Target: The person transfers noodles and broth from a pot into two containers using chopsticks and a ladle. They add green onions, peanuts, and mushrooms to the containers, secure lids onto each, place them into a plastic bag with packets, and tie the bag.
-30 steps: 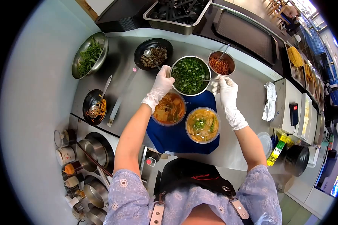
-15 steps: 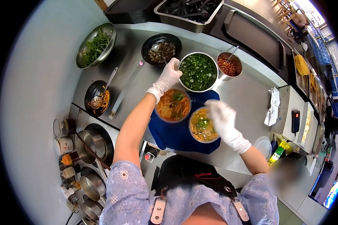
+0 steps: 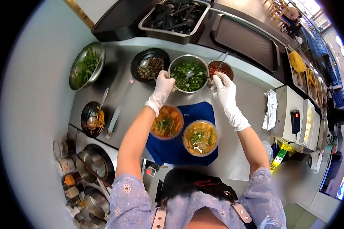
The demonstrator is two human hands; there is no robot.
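Note:
A round metal bowl [image 3: 171, 82] of chopped scallions [image 3: 195, 79] stands at the back of the counter. My gloved left hand [image 3: 164, 88] grips its left rim, fingers closed. At the opposite rim, my gloved right hand [image 3: 224, 91] pinches the handle of a spoon [image 3: 189, 73], whose head lies on the scallions. Nearer me, two clear round tubs stand on a blue cloth [image 3: 198, 112]. The left tub of reddish soup [image 3: 172, 114] and the right tub of yellowish soup [image 3: 206, 142] both carry scallions on top. My left forearm overlaps the left tub's edge.
A black bowl of chopped brown pieces [image 3: 153, 68] and a metal cup of peanuts [image 3: 225, 68] flank the scallions. Farther left are a bowl of green vegetables [image 3: 91, 72] and a black bowl with a slotted spoon [image 3: 92, 123]. Pots [image 3: 97, 164] stand at lower left.
My right hand has moved from over the right soup tub to the scallion bowl, and the spoon is now in the scallions. My left hand stays at the rim. The view has shifted.

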